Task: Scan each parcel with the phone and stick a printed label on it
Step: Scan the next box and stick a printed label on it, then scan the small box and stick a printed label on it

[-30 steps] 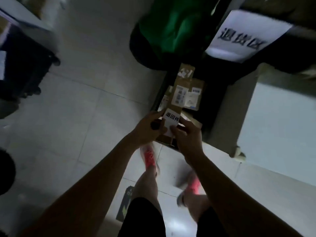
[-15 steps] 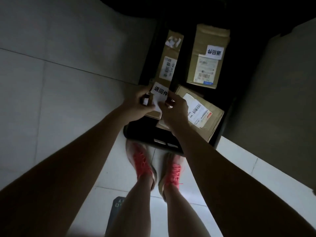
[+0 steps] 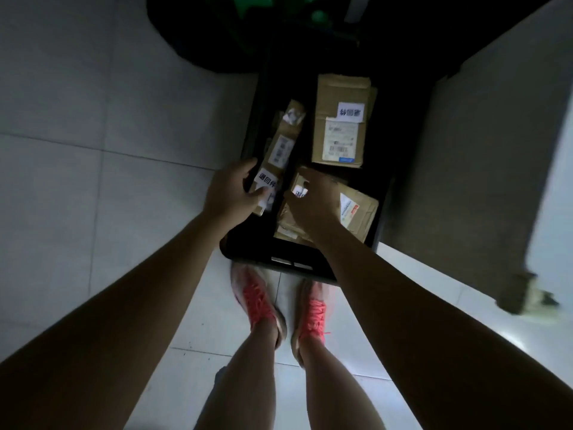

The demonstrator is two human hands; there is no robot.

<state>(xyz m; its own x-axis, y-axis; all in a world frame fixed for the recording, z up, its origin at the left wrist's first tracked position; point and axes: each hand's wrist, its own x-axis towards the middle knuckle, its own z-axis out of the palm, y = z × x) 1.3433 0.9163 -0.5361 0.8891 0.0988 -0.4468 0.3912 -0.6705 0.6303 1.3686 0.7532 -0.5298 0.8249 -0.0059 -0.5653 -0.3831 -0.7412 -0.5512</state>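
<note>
In the black crate (image 3: pixel 248 256) at your feet, the narrow parcel (image 3: pixel 283 141) lies along the left wall. Its long axis runs away from you, with the far end leaning slightly right. The white label (image 3: pixel 266 180) sits on its near end, with the print facing you.

Your left hand (image 3: pixel 231 193) grips that near end: the fingers wrap the left edge and the thumb (image 3: pixel 259 193) presses across the label's lower part. Your right hand (image 3: pixel 313 203) hovers curled over the near parcel (image 3: pixel 362 215). A white patch shows between thumb and fingers, but you cannot tell whether the hand holds it or whether it lies on the box below.

The far parcel (image 3: pixel 338 94) lies flat in the crate's far right, apart from the narrow one, and its own small label reads upside down to you. A dark strip of crate bottom runs between the narrow parcel and the two on the right.

The narrow parcel's left edge is just beside the crate wall. The crate's near rim is just ahead of your shoes (image 3: pixel 260 302). Tiled floor (image 3: pixel 108 197) lies open to the left, a grey panel (image 3: pixel 480 150) stands close on the right, and a dark bag (image 3: pixel 217 32) lies beyond the crate.
</note>
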